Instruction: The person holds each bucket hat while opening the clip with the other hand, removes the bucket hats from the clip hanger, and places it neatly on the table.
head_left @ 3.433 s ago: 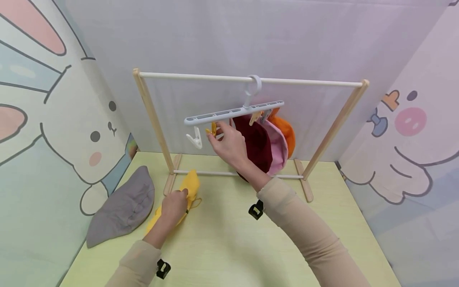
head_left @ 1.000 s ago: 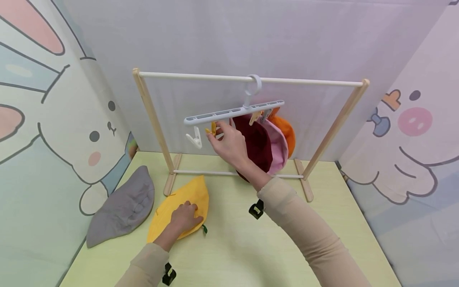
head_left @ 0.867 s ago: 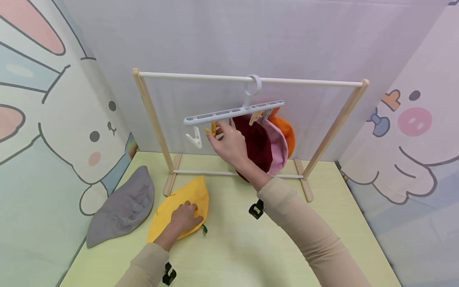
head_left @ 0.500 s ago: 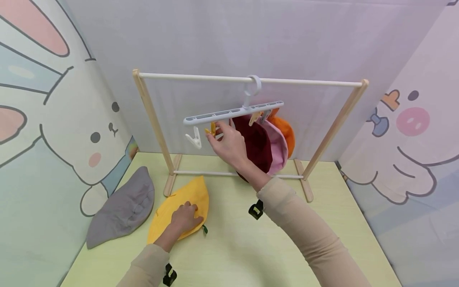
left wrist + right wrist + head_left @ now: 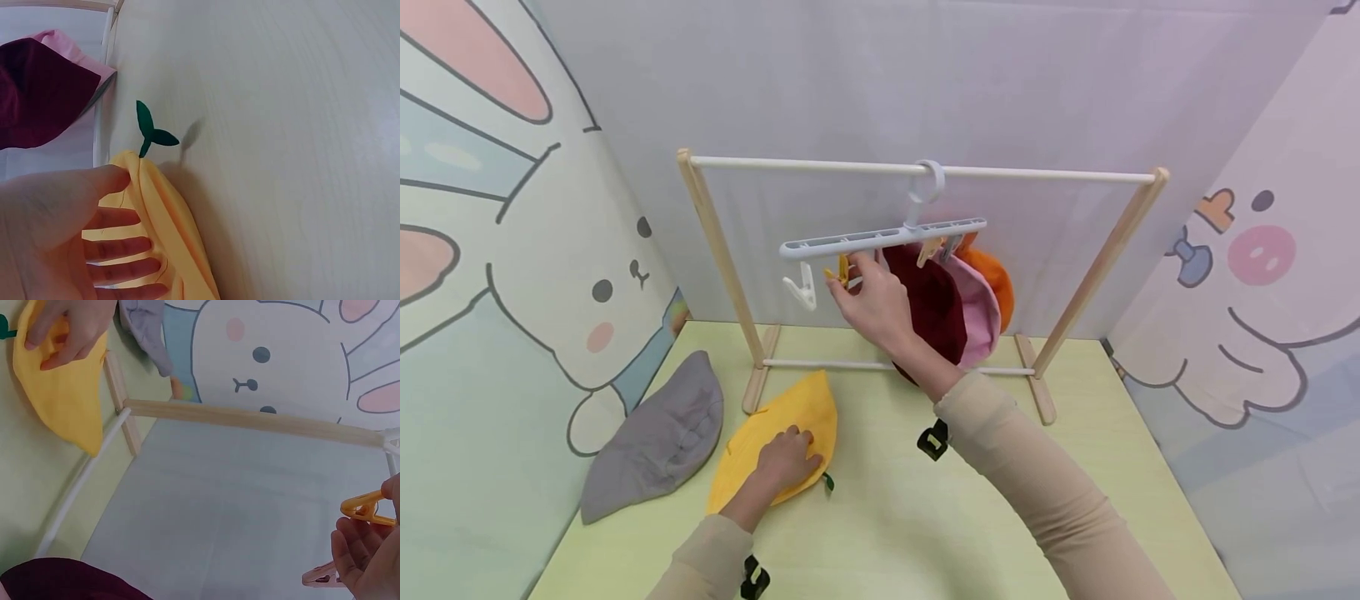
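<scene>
My left hand point(image 5: 786, 458) lies on the yellow hat point(image 5: 808, 408), which rests on the table. In the left wrist view its fingers point(image 5: 119, 248) are fairly straight over the cloth and the thumb touches near the hat's green leaf point(image 5: 147, 128). My right hand point(image 5: 876, 304) pinches a yellow clip point(image 5: 361, 507) under the left half of the grey hanger point(image 5: 842, 245). A white clip point(image 5: 802, 287) hangs left of it. To the right, a maroon hat point(image 5: 936, 308), a pink hat point(image 5: 977, 308) and an orange hat point(image 5: 997, 279) hang below the hanger.
A grey hat point(image 5: 658, 437) lies at the table's left side, beside the left wall. The hanger hooks over the white bar point(image 5: 805, 165) of a wooden-legged rack point(image 5: 722, 250). A beige clip point(image 5: 929, 250) sits near the maroon hat. A pinkish clip point(image 5: 322, 575) shows in the right wrist view.
My left hand gripped the bunched yellow hat earlier; the hat now lies spread flat with the hand upon it. My right hand stays at the yellow clip; the hanger has shifted slightly left.
</scene>
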Motion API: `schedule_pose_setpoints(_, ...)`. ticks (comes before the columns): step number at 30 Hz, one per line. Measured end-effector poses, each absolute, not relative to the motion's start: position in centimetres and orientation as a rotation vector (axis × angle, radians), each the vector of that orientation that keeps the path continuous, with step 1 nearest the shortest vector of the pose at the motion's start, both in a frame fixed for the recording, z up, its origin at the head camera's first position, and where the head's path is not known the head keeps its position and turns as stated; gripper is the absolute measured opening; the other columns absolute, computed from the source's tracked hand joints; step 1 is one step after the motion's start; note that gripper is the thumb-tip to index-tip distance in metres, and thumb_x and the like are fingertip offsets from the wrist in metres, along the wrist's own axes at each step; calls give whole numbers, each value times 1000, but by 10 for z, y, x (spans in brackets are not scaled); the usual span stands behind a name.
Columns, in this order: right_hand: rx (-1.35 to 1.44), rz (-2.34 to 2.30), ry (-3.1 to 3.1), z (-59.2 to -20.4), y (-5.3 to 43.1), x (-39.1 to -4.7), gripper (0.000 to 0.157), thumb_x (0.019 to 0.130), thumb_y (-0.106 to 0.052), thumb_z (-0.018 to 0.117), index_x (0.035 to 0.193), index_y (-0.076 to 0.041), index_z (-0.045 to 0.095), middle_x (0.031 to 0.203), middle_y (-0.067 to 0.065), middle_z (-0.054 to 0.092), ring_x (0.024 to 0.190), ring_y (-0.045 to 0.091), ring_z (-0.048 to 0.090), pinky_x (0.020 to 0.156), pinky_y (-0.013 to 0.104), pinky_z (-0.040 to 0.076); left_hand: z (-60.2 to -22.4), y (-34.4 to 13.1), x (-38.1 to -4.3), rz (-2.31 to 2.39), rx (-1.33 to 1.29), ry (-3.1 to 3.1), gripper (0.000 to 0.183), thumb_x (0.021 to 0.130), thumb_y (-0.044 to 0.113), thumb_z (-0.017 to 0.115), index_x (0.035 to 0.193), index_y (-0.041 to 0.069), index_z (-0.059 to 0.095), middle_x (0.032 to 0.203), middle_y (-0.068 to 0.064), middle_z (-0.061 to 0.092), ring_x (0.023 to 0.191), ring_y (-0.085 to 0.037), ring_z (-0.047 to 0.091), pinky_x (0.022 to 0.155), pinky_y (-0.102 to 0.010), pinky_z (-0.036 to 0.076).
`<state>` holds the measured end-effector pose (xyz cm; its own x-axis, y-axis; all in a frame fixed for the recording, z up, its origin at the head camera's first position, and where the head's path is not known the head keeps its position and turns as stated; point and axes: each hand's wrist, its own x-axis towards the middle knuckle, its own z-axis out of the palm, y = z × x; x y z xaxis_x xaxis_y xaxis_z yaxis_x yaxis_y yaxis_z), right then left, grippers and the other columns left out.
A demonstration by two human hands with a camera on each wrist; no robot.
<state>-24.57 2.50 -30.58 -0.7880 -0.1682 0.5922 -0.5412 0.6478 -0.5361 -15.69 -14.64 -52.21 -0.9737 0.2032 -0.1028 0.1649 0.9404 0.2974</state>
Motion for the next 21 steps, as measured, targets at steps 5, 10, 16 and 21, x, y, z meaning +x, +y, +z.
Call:
schedule_pose_setpoints(5,548,1013,-2357,-304,24,-245,27,84,-30,64,104,-14,56,90,1,67,70,9,66,61,24,51,-522,-146,-159,424,279,2950,33,82,31,65,102,5,63,94,-11,56,80,-30,57,59,-42,47)
schedule_pose_setpoints(10,552,1030,-2355,-302,22,-243,28,84,-30,65,105,-13,56,90,1,67,71,10,66,61,24,51,-521,-146,-157,436,286,2951,33,82,31,65,103,5,63,94,-11,57,79,-30,57,60,-42,48)
schedule_pose_setpoints(16,548,1048,-2356,-302,21,-243,30,84,-29,65,107,-13,55,96,2,62,73,10,65,63,23,51,-521,-145,-159,499,304,2959,33,82,27,65,105,4,63,97,-12,59,79,-30,59,62,-42,49)
schedule_pose_setpoints(21,554,1039,-2342,-303,21,-244,31,84,-29,65,108,-13,55,99,2,60,74,9,65,63,22,51,-519,-143,-162,522,318,2991,31,81,26,66,103,4,64,95,-12,60,76,-28,60,60,-39,49)
